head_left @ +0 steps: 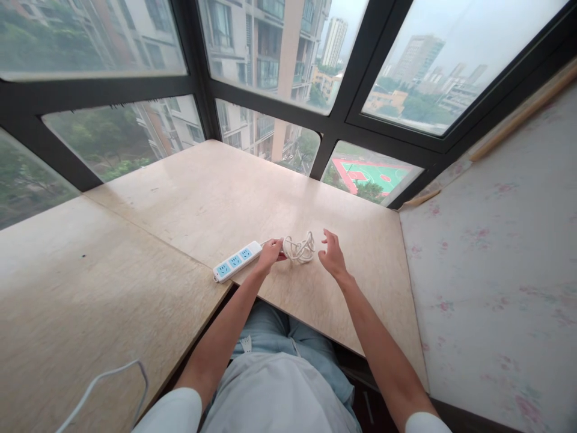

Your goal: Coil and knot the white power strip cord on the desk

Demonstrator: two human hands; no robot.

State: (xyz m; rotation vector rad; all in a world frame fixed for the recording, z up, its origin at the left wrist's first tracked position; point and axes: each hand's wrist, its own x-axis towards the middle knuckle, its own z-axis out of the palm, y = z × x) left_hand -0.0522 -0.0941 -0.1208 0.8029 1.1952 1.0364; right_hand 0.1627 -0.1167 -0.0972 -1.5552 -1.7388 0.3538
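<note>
A white power strip [235,261] with three blue socket faces lies on the stone ledge, close to its front edge. Its white cord [301,248] is gathered in a loose coil to the right of the strip. My left hand [271,254] is closed on the left side of the coil, with the thumb and fingers pinching the cord. To the right of the coil, my right hand [332,254] is apart from it, with its thumb and fingers spread and nothing between them.
The beige stone ledge [180,198] has a seam and runs under dark-framed windows [265,105]. A flowered wall [491,258] bounds it on the right. Another white cable [103,376] lies at the lower left. The ledge's front edge is just before my body.
</note>
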